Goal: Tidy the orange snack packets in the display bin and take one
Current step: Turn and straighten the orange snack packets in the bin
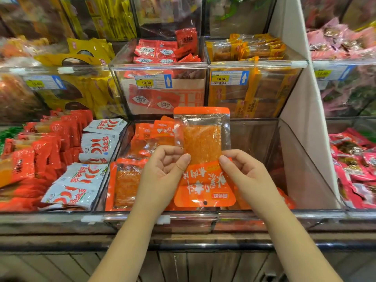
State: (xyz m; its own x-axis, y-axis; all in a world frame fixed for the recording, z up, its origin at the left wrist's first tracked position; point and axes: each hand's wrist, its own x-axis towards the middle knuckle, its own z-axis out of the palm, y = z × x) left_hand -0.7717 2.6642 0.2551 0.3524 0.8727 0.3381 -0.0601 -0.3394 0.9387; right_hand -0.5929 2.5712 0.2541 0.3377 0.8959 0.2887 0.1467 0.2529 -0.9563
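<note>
Packet (203,143) pinched between left hand (162,169) and right hand (242,171) over the bin (301,163); taking step I guess, next lift it clear.

One view, head-worn, wide-angle. It looks forward and down from just above the shelf edge and squarely faces a wall of clear bins. Close range: left hand (162,169) and right hand (242,171) reach in from the bottom edge and sit mid-frame, holding the orange packet (203,159) up over the front display bin (305,180). That bin fills the lower middle. Second bin row (254,64) with price tags (153,81) sits behind and higher. Top row (162,17) is at the upper edge, blurred. Wooden counter front (183,265) is at the bottom, seen steeply from above. White divider panel (295,78) runs up on the right. Straight lines bow toward the edges and the sides are soft.
</note>
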